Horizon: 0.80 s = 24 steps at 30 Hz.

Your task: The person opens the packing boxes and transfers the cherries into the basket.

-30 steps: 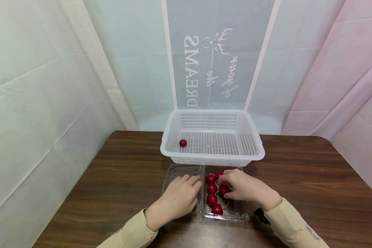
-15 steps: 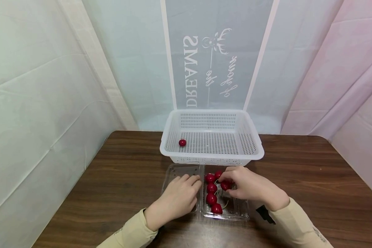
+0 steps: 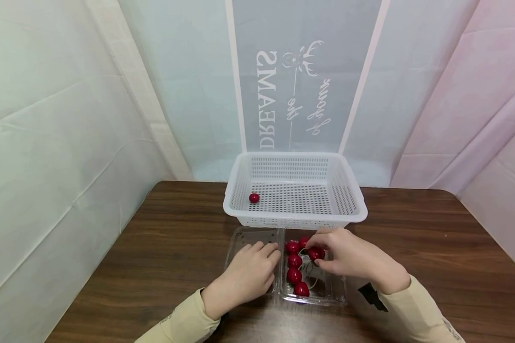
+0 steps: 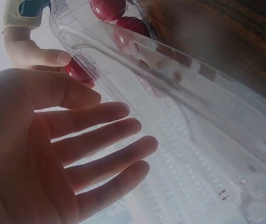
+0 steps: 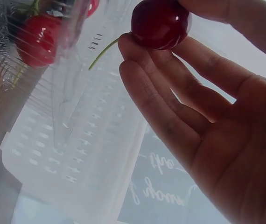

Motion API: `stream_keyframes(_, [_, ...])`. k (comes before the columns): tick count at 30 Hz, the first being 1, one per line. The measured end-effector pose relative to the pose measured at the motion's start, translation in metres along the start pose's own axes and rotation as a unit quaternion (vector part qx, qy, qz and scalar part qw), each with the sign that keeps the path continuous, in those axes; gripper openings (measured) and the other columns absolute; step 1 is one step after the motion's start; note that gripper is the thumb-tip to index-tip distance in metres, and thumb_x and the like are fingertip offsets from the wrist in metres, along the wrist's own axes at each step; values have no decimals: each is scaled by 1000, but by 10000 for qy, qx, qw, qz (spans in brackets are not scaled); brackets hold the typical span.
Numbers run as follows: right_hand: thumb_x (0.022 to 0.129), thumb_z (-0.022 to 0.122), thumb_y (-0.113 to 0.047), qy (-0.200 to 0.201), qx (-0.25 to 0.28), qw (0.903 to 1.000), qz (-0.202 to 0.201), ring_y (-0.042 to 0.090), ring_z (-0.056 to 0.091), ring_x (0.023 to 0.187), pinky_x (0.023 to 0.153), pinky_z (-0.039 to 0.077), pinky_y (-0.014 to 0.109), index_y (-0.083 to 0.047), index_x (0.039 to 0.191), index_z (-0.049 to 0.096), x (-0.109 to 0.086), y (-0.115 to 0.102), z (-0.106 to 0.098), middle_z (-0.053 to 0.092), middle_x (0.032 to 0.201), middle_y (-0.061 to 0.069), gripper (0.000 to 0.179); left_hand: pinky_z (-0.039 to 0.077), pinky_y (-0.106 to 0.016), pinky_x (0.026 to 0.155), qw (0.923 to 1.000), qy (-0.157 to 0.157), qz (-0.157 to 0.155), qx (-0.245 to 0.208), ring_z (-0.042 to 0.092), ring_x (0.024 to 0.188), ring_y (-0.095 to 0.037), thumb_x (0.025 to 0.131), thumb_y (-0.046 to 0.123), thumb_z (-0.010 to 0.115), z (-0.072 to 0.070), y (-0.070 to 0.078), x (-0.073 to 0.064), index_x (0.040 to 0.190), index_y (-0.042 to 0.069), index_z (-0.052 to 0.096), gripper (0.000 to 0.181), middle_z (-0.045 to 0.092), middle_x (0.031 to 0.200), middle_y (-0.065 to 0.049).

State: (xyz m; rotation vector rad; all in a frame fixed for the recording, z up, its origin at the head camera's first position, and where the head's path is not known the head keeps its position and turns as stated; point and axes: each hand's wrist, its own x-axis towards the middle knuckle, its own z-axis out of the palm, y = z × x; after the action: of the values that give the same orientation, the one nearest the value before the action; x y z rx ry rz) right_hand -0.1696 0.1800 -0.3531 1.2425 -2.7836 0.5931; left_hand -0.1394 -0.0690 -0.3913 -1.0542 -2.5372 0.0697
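My right hand (image 3: 347, 252) pinches a dark red cherry (image 5: 161, 23) between thumb and fingers; its green stem (image 5: 102, 53) sticks out to one side. In the head view this cherry is over the right half of a clear plastic clamshell box (image 3: 313, 301). Several more cherries (image 3: 293, 275) lie in that half, mostly in a column along its left side. My left hand (image 3: 248, 271) is over the clamshell's lid half (image 3: 253, 233) on the left, fingertips near the fold. In the left wrist view its fingers (image 4: 123, 151) are extended and apart, with nothing between them.
Just behind the clamshell stands a white perforated basket (image 3: 293, 216), with one cherry (image 3: 254, 198) at its left inside. Both rest on a dark wood table (image 3: 176, 247). Pale curtains surround the table at the back and sides.
My right hand has lifted the pinched cherry from among the others and drawn it slightly back and to the right. The left hand has stayed in place.
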Motion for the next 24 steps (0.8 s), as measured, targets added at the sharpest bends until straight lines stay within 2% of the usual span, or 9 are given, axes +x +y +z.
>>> stream_keyframes(10, [70,71,-6,358,-308,9969,-625,1,52,71,61,44,17,-10,95,71,7,-1,-8,63,87,-5,24,48,-29,64,10000,-59,-28,-13,60,92,-18,80,22,63,0,-1,0,106,13,66,27,65,114,-2])
stream_keyframes(24, [74,68,-8,138,-370,9977,-548,1,53,71,59,45,18,-9,96,69,19,-7,-32,64,91,-2,23,48,-29,65,10000,-89,-36,-14,60,92,-17,80,23,64,-1,0,1,107,13,66,29,65,114,-2])
